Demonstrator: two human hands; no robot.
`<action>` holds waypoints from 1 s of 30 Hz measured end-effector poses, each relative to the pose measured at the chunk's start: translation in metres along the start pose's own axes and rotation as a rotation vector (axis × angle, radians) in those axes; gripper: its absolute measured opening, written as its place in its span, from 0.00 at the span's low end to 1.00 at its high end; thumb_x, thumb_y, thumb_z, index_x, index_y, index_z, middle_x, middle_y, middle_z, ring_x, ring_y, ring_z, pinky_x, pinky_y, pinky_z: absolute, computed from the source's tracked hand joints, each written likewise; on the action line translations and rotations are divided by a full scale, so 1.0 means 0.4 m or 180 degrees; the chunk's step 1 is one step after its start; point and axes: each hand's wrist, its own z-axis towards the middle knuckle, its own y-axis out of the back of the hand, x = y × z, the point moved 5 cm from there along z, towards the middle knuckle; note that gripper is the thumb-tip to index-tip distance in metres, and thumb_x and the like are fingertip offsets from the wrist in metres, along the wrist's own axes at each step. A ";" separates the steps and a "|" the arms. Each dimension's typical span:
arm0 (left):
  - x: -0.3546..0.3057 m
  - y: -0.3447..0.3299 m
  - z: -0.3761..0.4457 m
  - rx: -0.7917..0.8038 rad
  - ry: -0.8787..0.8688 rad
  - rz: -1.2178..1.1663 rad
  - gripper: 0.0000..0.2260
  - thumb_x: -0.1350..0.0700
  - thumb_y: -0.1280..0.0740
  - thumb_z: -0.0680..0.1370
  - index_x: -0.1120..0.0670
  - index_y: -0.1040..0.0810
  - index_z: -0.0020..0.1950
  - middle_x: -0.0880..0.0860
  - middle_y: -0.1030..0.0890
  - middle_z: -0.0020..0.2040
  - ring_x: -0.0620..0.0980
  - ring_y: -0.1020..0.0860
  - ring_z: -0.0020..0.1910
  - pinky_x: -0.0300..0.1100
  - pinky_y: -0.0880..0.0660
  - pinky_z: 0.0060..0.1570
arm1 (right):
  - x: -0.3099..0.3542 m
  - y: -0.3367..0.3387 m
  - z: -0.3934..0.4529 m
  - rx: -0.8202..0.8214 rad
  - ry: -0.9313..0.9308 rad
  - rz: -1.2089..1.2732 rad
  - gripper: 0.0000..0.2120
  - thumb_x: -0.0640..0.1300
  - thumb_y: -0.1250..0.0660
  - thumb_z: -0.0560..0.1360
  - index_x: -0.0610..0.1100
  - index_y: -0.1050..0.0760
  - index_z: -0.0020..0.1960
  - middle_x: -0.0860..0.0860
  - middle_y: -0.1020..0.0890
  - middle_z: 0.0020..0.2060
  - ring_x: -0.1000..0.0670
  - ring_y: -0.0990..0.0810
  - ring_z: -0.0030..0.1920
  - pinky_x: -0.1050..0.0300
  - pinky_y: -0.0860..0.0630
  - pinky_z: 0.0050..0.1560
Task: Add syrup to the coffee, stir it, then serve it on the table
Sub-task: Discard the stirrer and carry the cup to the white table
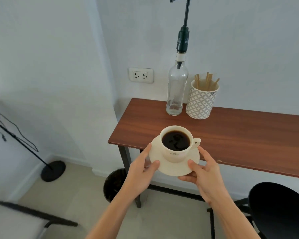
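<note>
Cream saucer (174, 167) w/ cup (176, 144) of black coffee is held by both hands, left hand (141, 171) & right hand (204, 176), fingers (193, 165) gripping its rim, above the desk (231, 135) edge.

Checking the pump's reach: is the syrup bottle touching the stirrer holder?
Apart. The head view shows wall between syrup bottle and stirrer holder.

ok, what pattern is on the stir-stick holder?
The stir-stick holder has a grey-and-white geometric lattice of circles and diamonds; the head view shows it.
</note>
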 end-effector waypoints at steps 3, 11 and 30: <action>0.015 0.035 -0.069 -0.0322 0.0105 -0.0256 0.29 0.56 0.33 0.82 0.44 0.39 0.80 0.39 0.23 0.63 0.48 0.17 0.58 0.47 0.20 0.62 | 0.006 -0.037 -0.015 0.0386 -0.0004 -0.0178 0.27 0.32 0.35 0.79 0.51 0.34 0.73 0.44 0.17 0.52 0.42 0.12 0.41 0.49 0.15 0.35; 0.095 0.173 -0.331 -0.1362 0.0446 -0.0759 0.30 0.60 0.30 0.80 0.46 0.35 0.80 0.40 0.25 0.69 0.54 0.13 0.51 0.42 0.15 0.48 | -0.035 -0.222 -0.140 0.1457 -0.0103 -0.0406 0.24 0.31 0.38 0.80 0.55 0.31 0.68 0.37 0.17 0.55 0.37 0.13 0.43 0.54 0.16 0.31; 0.371 0.516 -1.342 -0.3355 0.0629 -0.1147 0.26 0.67 0.28 0.77 0.53 0.26 0.74 0.47 0.21 0.67 0.45 0.15 0.55 0.41 0.15 0.47 | -0.377 -0.763 -0.915 0.3347 -0.0372 -0.0884 0.28 0.31 0.37 0.80 0.50 0.35 0.75 0.36 0.17 0.51 0.44 0.12 0.37 0.53 0.16 0.33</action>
